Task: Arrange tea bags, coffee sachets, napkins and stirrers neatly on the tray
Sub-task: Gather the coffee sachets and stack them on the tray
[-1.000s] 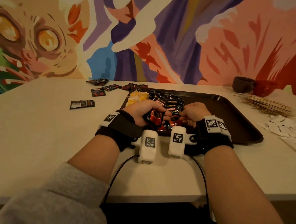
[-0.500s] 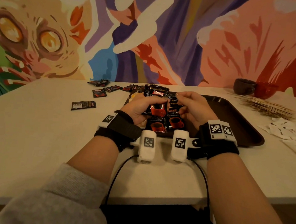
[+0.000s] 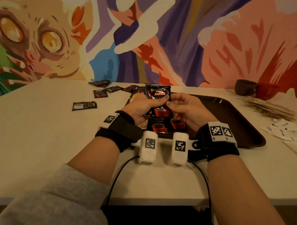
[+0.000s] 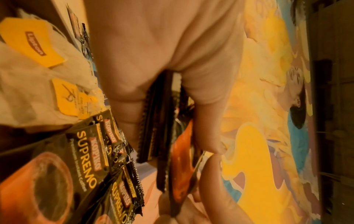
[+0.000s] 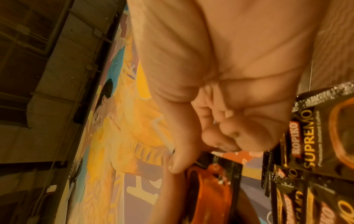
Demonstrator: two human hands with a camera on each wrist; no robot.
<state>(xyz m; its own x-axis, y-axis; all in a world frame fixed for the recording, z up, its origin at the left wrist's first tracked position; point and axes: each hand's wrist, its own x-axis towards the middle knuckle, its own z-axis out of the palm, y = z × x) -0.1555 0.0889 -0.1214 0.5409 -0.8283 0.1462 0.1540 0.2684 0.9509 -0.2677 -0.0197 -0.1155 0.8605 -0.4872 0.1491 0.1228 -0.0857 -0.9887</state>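
Two hands meet above the tray (image 3: 230, 108): the left hand (image 3: 140, 107) grips a stack of coffee sachets (image 3: 158, 98), its count hidden edge-on; the right hand (image 3: 187, 108) pinches the front one; two more sachets (image 3: 167, 126) show beneath; five lie left of the tray.

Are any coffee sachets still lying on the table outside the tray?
Yes, several coffee sachets lie on the table left of the tray.

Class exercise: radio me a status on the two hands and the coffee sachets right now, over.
Left hand grips upright stack of coffee sachets above tray. Right hand pinches the front sachet. More sachets loose on table; stirrers and napkins still off tray.
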